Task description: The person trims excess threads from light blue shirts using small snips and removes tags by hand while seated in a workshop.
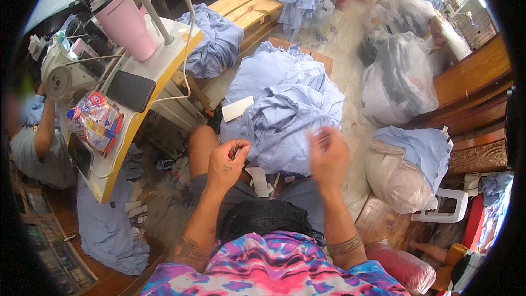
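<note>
A big heap of light-blue cloth [290, 98] lies in front of my knees, crumpled on top. My left hand [229, 163] is closed above its near left edge. Something small and dark, partly metallic, shows between the thumb and fingers, too little of it to name. My right hand [330, 159] is raised over the near right side of the heap, smeared by motion; its fingers cannot be made out. A white card [238, 108] rests on the left of the heap. White paper pieces [257, 180] lie between my thighs.
At left, a yellow-edged table [170, 49] holds a pink tumbler [125, 24], a black phone [130, 90] and a sewing machine [66, 74]; a person [41, 148] sits beyond. Plastic bags [400, 77], a cloth-topped sack [397, 175] and a white stool [446, 207] stand at right.
</note>
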Tool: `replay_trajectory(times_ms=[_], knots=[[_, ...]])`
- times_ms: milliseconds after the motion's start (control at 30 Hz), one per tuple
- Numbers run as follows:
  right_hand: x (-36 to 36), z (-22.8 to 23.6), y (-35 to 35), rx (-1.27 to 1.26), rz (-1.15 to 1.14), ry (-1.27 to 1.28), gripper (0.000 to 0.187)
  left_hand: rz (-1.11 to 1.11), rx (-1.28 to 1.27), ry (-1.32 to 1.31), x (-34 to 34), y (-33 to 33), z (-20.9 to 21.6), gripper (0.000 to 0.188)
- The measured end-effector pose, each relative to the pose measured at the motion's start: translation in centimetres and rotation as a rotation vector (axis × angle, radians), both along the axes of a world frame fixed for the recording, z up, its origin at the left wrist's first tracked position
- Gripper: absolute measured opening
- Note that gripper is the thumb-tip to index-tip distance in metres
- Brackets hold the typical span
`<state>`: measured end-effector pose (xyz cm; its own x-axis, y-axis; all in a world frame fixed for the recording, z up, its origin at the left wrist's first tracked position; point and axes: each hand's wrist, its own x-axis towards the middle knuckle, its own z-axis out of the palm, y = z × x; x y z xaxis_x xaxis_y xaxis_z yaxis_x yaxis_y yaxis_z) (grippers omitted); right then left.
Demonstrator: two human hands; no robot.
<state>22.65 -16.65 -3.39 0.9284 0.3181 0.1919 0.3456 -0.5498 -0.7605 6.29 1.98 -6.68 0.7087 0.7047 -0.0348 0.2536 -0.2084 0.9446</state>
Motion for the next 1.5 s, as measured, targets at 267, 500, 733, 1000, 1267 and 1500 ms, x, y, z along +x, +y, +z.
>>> replay_trajectory(times_ms=[267, 500, 733, 1000, 1267, 1500], knots=[[-3.4, -5.8, 2.7, 0.026, 0.177, 0.137, 0.053, -0.116, -0.102, -0.021, 3.8, 0.2, -3.3, 0.021], [-3.5, -5.6, 1.3, 0.413, 0.235, 0.573, 0.036, -0.226, -0.487, -0.031, 4.5, -2.2, -2.5, 0.017], [-4.4, -2.8, 0.0, 0.803, 0.108, 0.923, 0.025, -0.155, -0.815, -0.138, 2.8, -5.8, 2.6, 0.018], [-4.7, 2.8, -0.4, 1.023, 0.157, 1.078, 0.025, -0.233, -0.446, -0.238, 2.4, -6.4, 8.4, 0.018], [-4.4, 3.7, 0.0, 1.025, 0.161, 1.105, 0.025, -0.273, -0.416, -0.288, 2.4, -6.1, 8.5, 0.018], [-4.3, 3.2, 0.1, 0.997, 0.157, 1.065, 0.023, -0.271, -0.387, -0.297, 2.5, -6.1, 8.5, 0.014]])
